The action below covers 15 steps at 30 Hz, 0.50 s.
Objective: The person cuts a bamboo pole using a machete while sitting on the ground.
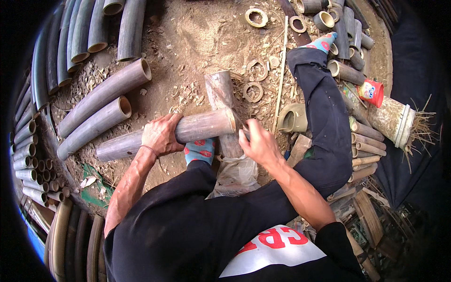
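A thick grey-brown bamboo tube (202,126) lies crosswise in front of me, resting over a shorter log (219,87) on the ground. My left hand (162,135) grips the tube near its middle, fingers and thumb around it. At the tube's right end, my right hand (258,143) is closed around a knife (242,123); its dark blade sits against the cut rim and its handle is mostly hidden in the fist. My left foot, in a patterned blue sock (199,151), is just below the tube.
Two bamboo tubes (105,97) lie to the left, with stacked tubes (30,160) beyond. Cut bamboo rings (256,18), a long thin strip (281,70) and shavings cover the ground ahead. On the right are a red container (371,92) and a dirty white bucket (392,120).
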Each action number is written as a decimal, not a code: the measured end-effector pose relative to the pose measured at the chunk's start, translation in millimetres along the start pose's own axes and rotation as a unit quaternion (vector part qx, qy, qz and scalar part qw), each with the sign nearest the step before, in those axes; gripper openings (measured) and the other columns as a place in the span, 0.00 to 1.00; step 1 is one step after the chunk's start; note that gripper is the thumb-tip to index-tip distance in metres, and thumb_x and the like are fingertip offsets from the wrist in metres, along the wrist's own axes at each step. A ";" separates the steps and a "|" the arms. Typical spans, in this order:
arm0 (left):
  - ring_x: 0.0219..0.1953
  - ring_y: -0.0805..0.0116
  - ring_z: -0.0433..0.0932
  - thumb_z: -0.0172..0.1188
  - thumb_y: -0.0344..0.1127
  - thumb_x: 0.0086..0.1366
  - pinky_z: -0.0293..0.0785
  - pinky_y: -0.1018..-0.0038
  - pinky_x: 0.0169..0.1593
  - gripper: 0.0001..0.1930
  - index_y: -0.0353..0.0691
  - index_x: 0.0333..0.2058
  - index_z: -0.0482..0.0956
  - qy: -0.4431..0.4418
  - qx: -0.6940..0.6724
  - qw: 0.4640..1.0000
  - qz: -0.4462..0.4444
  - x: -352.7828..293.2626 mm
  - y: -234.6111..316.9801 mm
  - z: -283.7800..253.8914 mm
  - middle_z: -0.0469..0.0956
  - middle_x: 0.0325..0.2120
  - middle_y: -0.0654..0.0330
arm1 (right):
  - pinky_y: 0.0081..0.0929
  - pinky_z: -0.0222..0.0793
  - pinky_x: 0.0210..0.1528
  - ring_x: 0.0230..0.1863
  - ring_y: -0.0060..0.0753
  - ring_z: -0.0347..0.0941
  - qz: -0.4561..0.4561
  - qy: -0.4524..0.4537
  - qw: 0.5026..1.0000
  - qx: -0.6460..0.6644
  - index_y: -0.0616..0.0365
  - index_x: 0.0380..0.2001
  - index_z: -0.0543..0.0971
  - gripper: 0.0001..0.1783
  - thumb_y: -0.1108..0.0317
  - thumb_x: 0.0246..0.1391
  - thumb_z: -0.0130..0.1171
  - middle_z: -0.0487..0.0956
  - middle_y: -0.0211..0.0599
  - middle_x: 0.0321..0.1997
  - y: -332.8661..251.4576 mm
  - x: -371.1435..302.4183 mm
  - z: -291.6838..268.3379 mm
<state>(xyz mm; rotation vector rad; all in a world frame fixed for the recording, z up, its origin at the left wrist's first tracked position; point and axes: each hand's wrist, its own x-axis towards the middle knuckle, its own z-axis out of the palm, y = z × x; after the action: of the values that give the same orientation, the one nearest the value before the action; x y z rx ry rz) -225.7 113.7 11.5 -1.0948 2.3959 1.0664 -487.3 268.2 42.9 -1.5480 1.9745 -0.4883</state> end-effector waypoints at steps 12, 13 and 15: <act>0.46 0.49 0.79 0.72 0.42 0.33 0.76 0.58 0.49 0.37 0.45 0.49 0.75 0.006 -0.008 1.000 0.007 -4.2 1.1 1.9 0.79 0.40 0.53 | 0.37 0.75 0.28 0.25 0.50 0.80 0.092 -0.093 0.991 0.016 0.64 0.44 0.72 0.15 0.66 0.59 0.60 0.78 0.54 0.28 -0.5 9.2 -5.6; 0.46 0.49 0.79 0.72 0.42 0.33 0.75 0.58 0.49 0.38 0.44 0.49 0.75 0.006 -0.008 1.000 0.010 -5.7 -0.6 3.2 0.79 0.40 0.53 | 0.38 0.75 0.27 0.24 0.50 0.79 0.080 -0.068 0.994 0.039 0.64 0.43 0.72 0.14 0.66 0.59 0.60 0.78 0.52 0.27 -6.9 11.2 -9.8; 0.45 0.49 0.79 0.72 0.42 0.33 0.75 0.58 0.49 0.38 0.44 0.49 0.74 0.019 -0.003 1.000 0.004 -6.2 -2.4 2.6 0.79 0.39 0.54 | 0.42 0.75 0.25 0.23 0.51 0.79 0.059 -0.021 0.994 0.089 0.64 0.40 0.72 0.13 0.66 0.59 0.59 0.78 0.48 0.25 -28.1 10.5 -22.5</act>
<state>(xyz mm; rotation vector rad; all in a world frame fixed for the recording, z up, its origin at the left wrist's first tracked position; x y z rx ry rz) -219.9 117.8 11.8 -1.1170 2.4307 1.0646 -482.2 249.3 74.9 -1.3131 1.9213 -0.5622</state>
